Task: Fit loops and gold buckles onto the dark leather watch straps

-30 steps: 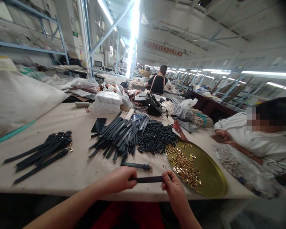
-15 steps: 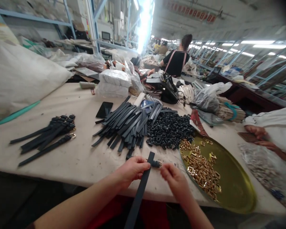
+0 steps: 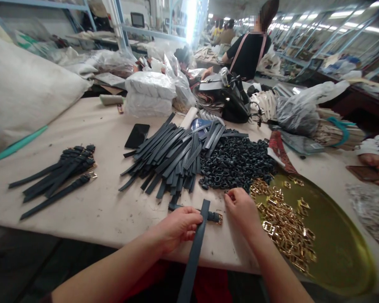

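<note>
My left hand [image 3: 185,225] pinches a flat dark strap [image 3: 196,244] near its upper end; the strap runs down past the table edge toward me. Behind it on the table lies another dark strap with a gold buckle [image 3: 220,219] at its end, partly hidden by the held one. My right hand [image 3: 242,208] is at the front edge of a heap of small black loops [image 3: 236,162], its fingertips pressed together. Whatever they may hold is hidden. Beside that hand, gold buckles [image 3: 284,223] are piled on a round gold tray [image 3: 337,240].
A fan of loose dark straps [image 3: 170,155] lies mid-table, with a black phone [image 3: 137,135] behind it. Buckled straps [image 3: 60,172] are stacked at left, near a large white sack [image 3: 28,88]. At far right a co-worker's hand [image 3: 374,162] shows. A black bag [image 3: 230,99] stands behind.
My right hand has moved from beside the buckled strap up to the heap of loops. My left hand still holds its strap. The view has shifted, so the tray appears farther right.
</note>
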Available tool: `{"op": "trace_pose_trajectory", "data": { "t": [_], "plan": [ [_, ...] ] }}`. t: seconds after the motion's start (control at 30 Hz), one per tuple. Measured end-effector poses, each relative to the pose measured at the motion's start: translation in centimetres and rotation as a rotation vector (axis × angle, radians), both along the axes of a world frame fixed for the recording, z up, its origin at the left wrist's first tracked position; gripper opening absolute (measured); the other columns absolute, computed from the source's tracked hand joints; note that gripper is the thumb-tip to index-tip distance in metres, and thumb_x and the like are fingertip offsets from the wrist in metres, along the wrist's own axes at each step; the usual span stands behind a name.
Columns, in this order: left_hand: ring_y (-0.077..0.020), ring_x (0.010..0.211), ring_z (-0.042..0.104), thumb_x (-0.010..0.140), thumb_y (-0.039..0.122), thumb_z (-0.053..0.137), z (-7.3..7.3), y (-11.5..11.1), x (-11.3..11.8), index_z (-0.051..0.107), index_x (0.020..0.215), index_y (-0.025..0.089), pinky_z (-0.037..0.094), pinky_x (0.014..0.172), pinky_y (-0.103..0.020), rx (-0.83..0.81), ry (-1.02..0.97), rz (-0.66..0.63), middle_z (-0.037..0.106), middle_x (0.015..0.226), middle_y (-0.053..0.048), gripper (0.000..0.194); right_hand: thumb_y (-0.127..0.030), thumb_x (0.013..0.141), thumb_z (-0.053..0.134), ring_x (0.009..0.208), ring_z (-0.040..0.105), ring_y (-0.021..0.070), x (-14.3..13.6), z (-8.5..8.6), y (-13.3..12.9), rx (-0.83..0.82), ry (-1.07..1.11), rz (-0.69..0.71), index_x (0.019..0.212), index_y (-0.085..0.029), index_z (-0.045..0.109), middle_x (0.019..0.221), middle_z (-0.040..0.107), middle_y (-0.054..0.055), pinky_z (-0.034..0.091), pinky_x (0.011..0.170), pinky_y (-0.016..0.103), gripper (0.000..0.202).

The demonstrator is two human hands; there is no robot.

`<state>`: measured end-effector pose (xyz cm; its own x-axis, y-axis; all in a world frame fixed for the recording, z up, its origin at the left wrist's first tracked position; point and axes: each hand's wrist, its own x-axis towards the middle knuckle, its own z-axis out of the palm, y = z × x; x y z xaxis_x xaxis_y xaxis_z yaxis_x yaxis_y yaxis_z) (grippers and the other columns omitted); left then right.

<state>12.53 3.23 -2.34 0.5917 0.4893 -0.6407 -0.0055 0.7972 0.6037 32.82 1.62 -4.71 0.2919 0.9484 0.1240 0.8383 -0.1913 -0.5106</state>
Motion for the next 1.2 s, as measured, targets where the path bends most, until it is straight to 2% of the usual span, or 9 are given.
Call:
{"op": "trace_pose_trajectory", "data": {
  "t": [0.13, 0.23, 0.3, 0.4, 0.53, 0.63, 0.9, 1.03, 1.2],
  "plan": [
    [-0.0073, 0.054, 0.051, 0.066, 0.021, 0.052, 0.5, -0.6, -0.1, 0.049, 0.08, 0.014, 0.034, 0.049, -0.018, 0.061, -0.028, -0.072, 0.058, 0.067, 0.0, 0.015, -0.037, 0.071, 0.061, 0.06, 0.052, 0.0144, -2.0, 1.0, -3.0, -0.013, 0.79, -0.115, 0.082, -0.018, 0.055, 0.068, 0.057, 0.0, 0.042, 0.059, 0.028, 0.022],
    [-0.0042, 0.038, 0.035, 0.072, 0.028, 0.052, 0.6, -1.6, -0.1, 0.043, 0.078, 0.017, 0.026, 0.043, -0.018, 0.201, 0.012, -0.128, 0.043, 0.05, 0.009, 0.015, -0.033, 0.064, 0.07, 0.063, 0.056, 0.0107, -4.2, 1.4, -5.6, -0.052, 1.362, -0.204, 0.093, -0.018, 0.059, 0.081, 0.063, 0.001, 0.047, 0.062, 0.024, 0.035],
    [-0.0041, 0.039, 0.027, 0.075, 0.037, 0.051, 0.6, -2.2, -0.2, 0.039, 0.073, 0.018, 0.023, 0.042, -0.018, 0.391, 0.078, -0.137, 0.035, 0.048, 0.011, 0.023, -0.028, 0.062, 0.073, 0.061, 0.057, 0.0077, -5.5, 1.5, -7.0, -0.068, 1.562, -0.25, 0.092, -0.018, 0.062, 0.084, 0.065, 0.0, 0.049, 0.062, 0.021, 0.033],
    [-0.0063, 0.048, 0.034, 0.081, 0.043, 0.041, 0.7, -3.1, -0.5, 0.043, 0.073, 0.017, 0.029, 0.049, -0.019, 0.637, 0.141, -0.141, 0.039, 0.055, 0.007, 0.027, -0.024, 0.061, 0.075, 0.059, 0.059, 0.0053, -6.6, 1.7, -8.5, -0.057, 1.723, -0.315, 0.089, -0.018, 0.064, 0.078, 0.066, -0.002, 0.051, 0.061, 0.016, 0.03],
    [-0.0096, 0.06, 0.045, 0.079, 0.034, 0.044, 1.0, -4.1, -1.3, 0.053, 0.085, 0.015, 0.032, 0.055, -0.02, 0.826, 0.204, -0.262, 0.051, 0.066, 0.003, 0.022, -0.021, 0.059, 0.076, 0.057, 0.06, 0.0049, -7.4, 2.0, -9.6, -0.023, 1.782, -0.369, 0.087, -0.018, 0.065, 0.074, 0.067, -0.003, 0.052, 0.061, 0.015, 0.031],
    [-0.0099, 0.054, 0.044, 0.08, 0.039, 0.041, 1.2, -5.1, -1.9, 0.056, 0.076, 0.015, 0.03, 0.051, -0.02, 0.878, 0.309, -0.379, 0.05, 0.058, 0.004, 0.028, -0.023, 0.058, 0.077, 0.056, 0.06, 0.0047, -8.0, 2.2, -10.2, -0.004, 1.738, -0.37, 0.085, -0.019, 0.065, 0.069, 0.066, -0.004, 0.051, 0.061, 0.015, 0.03],
    [-0.0111, 0.051, 0.042, 0.079, 0.032, 0.04, 2.5, -6.1, -3.1, 0.059, 0.065, 0.016, 0.021, 0.046, -0.022, 1.181, 0.488, -0.707, 0.054, 0.056, 0.0, 0.028, -0.035, 0.064, 0.071, 0.057, 0.056, 0.012, -8.6, 2.2, -12.9, -0.072, 1.156, -0.071, 0.085, -0.017, 0.066, 0.059, 0.062, -0.002, 0.044, 0.059, 0.025, 0.028],
    [-0.0122, 0.057, 0.048, 0.081, 0.029, 0.036, 3.4, -6.6, -3.0, 0.059, 0.075, 0.016, 0.03, 0.051, -0.021, 1.11, 0.364, -0.725, 0.056, 0.062, -0.001, 0.027, -0.037, 0.063, 0.071, 0.056, 0.054, 0.0118, -8.0, 2.6, -13.4, -0.112, 1.212, -0.016, 0.081, -0.018, 0.065, 0.058, 0.061, -0.003, 0.043, 0.059, 0.025, 0.027],
    [-0.0076, 0.048, 0.044, 0.082, 0.025, 0.033, 4.4, -6.8, -2.9, 0.042, 0.117, 0.02, 0.033, 0.046, -0.018, 0.745, 0.083, -0.731, 0.047, 0.062, 0.005, 0.036, -0.036, 0.063, 0.071, 0.05, 0.049, 0.0082, -7.3, 2.2, -12.9, -0.021, 1.368, -0.127, 0.082, -0.018, 0.063, 0.059, 0.058, -0.004, 0.04, 0.054, 0.021, 0.028]
  ]
}}
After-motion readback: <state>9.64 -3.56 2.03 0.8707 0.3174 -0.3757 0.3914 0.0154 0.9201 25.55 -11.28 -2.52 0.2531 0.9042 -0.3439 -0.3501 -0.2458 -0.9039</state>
